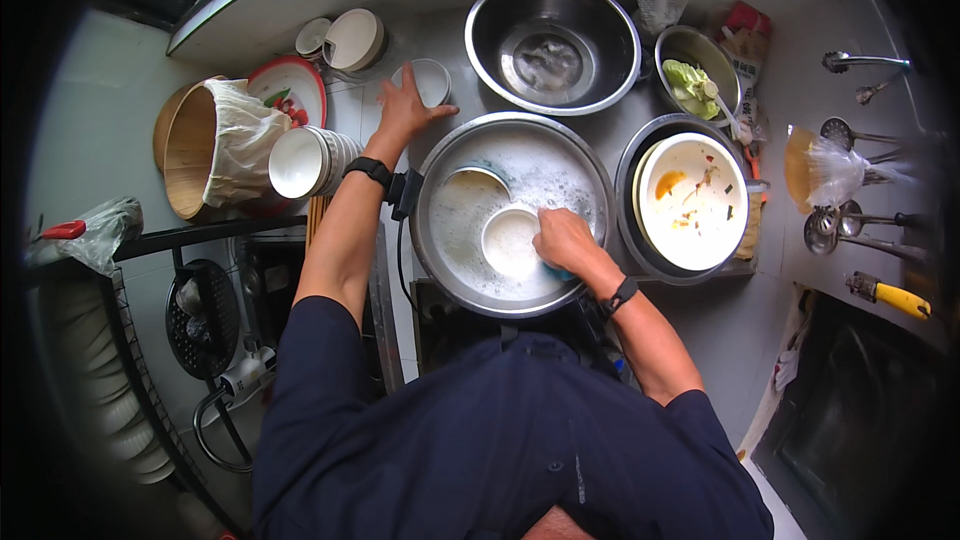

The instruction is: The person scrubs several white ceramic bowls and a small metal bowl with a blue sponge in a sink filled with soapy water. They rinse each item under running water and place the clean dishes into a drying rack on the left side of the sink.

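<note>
A wide metal basin [592,289] of foamy water stands before me. My right hand [566,240] is closed at the rim of a white bowl [510,244] in the suds. A bit of teal cloth or sponge [559,271] shows under that hand, mostly hidden. Another bowl [476,180] lies partly sunk on the basin's left side. Beyond the basin's far left edge, my left hand [405,109] reaches out with fingers spread, over the near side of a white bowl [431,81] on the counter. Whether it touches this bowl is hard to see.
Nested white bowls [300,163] lie sideways at left, near a wooden bucket [184,157]. A large steel basin [480,37] stands behind. At right, a food-stained white bowl [697,229] sits in a pan, near a pot with leafy greens [688,86]. A black cable [405,262] hangs by my left forearm.
</note>
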Demonstrator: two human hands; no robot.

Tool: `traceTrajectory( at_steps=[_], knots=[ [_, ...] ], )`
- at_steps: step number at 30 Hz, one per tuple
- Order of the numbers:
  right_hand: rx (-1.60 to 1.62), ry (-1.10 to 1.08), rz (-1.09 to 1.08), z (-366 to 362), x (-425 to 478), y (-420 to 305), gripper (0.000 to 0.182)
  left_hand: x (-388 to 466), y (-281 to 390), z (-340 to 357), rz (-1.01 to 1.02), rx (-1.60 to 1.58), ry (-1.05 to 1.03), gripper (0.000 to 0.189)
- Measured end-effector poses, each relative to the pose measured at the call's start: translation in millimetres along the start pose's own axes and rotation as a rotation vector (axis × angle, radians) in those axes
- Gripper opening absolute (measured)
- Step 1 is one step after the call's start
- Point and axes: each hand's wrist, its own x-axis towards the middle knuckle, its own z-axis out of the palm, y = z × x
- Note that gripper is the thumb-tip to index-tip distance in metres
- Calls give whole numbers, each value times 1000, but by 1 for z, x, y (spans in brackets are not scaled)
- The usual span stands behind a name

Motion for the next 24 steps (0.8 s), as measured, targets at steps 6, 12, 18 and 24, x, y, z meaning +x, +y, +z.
traceTrajectory(
  at_steps=[6, 12, 18, 24],
  knots=[
    [-10, 71, -17, -3, -3, -1, 20, 2, -10, 5, 39, -220, 52, 112],
    [-141, 179, -121, -13, -9, -11, 18, -32, -20, -7, 180, -191, 343, 86],
    [-238, 193, -140, -13, -12, -7, 20, -139, 32, -51, 222, -406, 366, 48],
    [-151, 62, -110, -7, 6, 7, 22, -233, 44, -26, 314, -384, -89, 34]
  ],
)
